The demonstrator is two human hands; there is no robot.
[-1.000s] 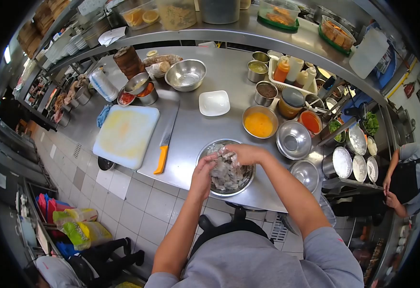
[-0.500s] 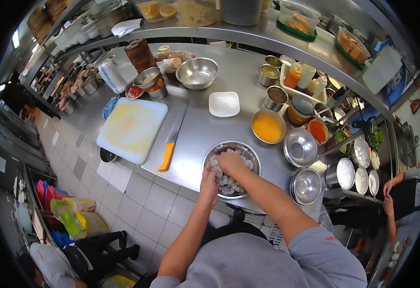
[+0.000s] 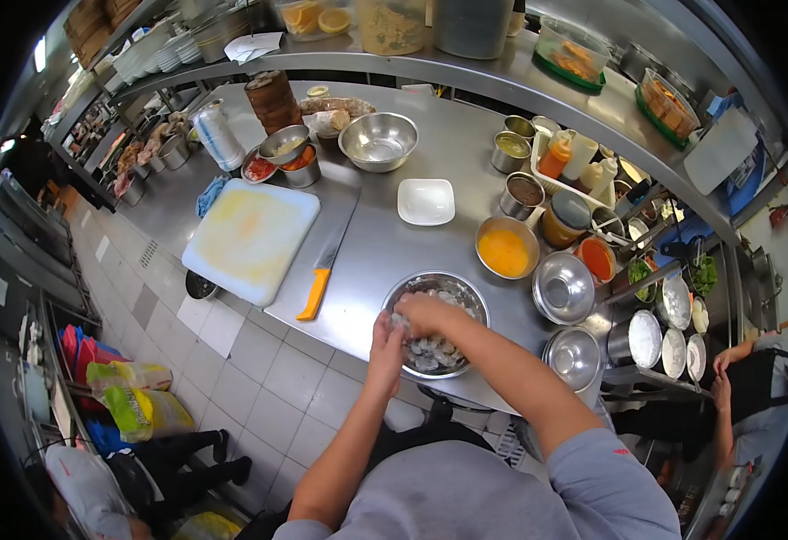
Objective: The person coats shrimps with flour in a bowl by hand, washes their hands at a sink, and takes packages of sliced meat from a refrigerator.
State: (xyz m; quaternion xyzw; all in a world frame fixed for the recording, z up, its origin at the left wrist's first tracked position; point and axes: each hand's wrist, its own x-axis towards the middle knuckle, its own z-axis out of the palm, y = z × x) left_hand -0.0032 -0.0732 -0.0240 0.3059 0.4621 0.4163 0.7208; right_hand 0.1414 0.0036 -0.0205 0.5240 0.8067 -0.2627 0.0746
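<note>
Grey, glassy-looking pieces [image 3: 432, 356] lie at the fingers of both hands, inside a steel bowl. The right hand [image 3: 425, 315] dips into the bowl, its fingertips hidden; the left hand [image 3: 387, 346] is at the bowl's left rim, a pale piece by its bent fingers — whether either grips anything cannot be told. The bowl [image 3: 477, 300] sits near the front edge of the surface [image 3: 448, 243]. To its left lies a knife [image 3: 316, 293], yellow handle toward that edge, then a white cutting board [image 3: 250, 238] along the same edge. Beyond the bowl are a white dish [image 3: 426, 201] and a bowl of orange-yellow liquid [image 3: 504, 250]. Steel bowls [image 3: 574, 357] stand toward the right front corner — one group behind another.
</note>
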